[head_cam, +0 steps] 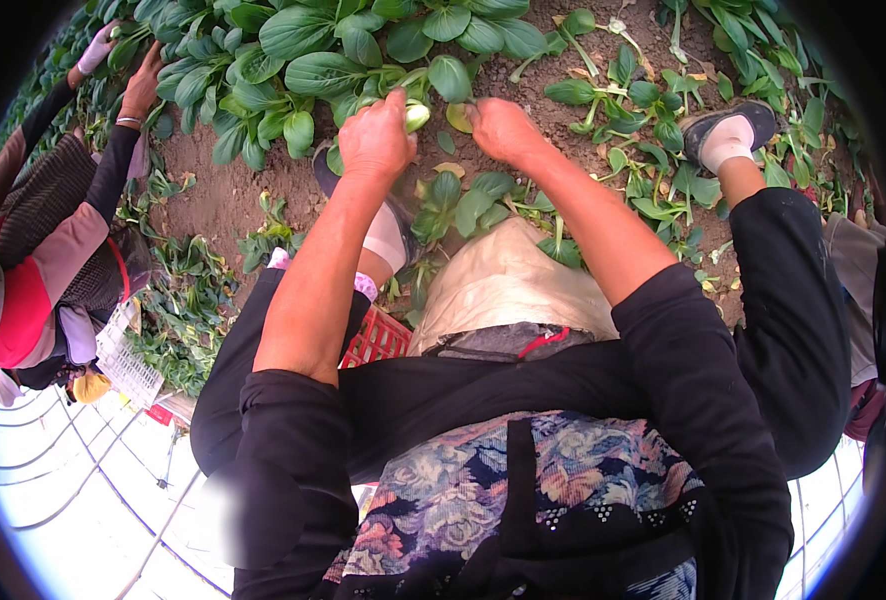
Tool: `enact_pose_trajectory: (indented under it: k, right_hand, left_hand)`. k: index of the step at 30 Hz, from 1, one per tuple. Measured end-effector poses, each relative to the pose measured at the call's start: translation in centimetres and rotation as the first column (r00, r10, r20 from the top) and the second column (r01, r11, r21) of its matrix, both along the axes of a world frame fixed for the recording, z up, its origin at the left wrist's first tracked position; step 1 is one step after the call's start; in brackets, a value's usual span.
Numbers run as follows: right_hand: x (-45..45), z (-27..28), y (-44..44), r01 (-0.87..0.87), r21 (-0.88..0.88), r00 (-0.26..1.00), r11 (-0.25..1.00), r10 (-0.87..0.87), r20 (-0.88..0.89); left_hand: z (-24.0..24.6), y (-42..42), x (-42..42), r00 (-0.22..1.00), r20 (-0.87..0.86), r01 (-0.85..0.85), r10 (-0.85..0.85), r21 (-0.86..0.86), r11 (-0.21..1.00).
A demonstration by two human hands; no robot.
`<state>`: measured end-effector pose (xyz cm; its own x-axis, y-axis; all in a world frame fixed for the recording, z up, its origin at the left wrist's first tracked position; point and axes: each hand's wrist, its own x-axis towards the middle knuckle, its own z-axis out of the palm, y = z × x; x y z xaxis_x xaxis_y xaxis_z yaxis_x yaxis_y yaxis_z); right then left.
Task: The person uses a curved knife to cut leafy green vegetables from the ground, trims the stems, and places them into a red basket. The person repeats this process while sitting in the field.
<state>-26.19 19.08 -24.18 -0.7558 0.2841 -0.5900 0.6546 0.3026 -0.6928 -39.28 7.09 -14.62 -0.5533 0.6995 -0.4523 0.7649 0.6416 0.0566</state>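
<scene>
My left hand [375, 141] is closed around a leafy green, likely bok choy; its pale stem base [417, 117] sticks out beside the thumb. Wide green leaves [449, 78] spread just beyond the fist. To the right of it, my right hand [504, 132] pinches a yellowing leaf [458, 118] between thumb and fingers. Both hands are above bare brown soil [480, 154], at the near edge of a dense row of standing greens [323, 73].
Loose plants and trimmed leaves [645, 112] litter the soil at right. Between my legs are a beige cloth [518, 277] and a red plastic crate [377, 337]. At left a co-worker [60, 255] reaches into the row, near a white crate [129, 360]. Another person [852, 292] is partly visible at right.
</scene>
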Motion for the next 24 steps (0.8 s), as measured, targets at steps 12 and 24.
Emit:
enact_pose_trajectory:
  k: [12,24]
  right_hand:
    - [1.6,6.4,-0.6,0.613,-0.762,0.669,0.209,-0.649,0.361]
    - [3.7,9.1,-1.7,0.558,-0.824,0.615,0.099,-0.716,0.330]
  left_hand:
    - [6.2,-2.2,2.8,0.993,0.089,0.050,-0.083,0.325,0.945]
    - [12.0,-2.6,6.9,0.972,0.212,0.082,-0.101,0.095,0.992]
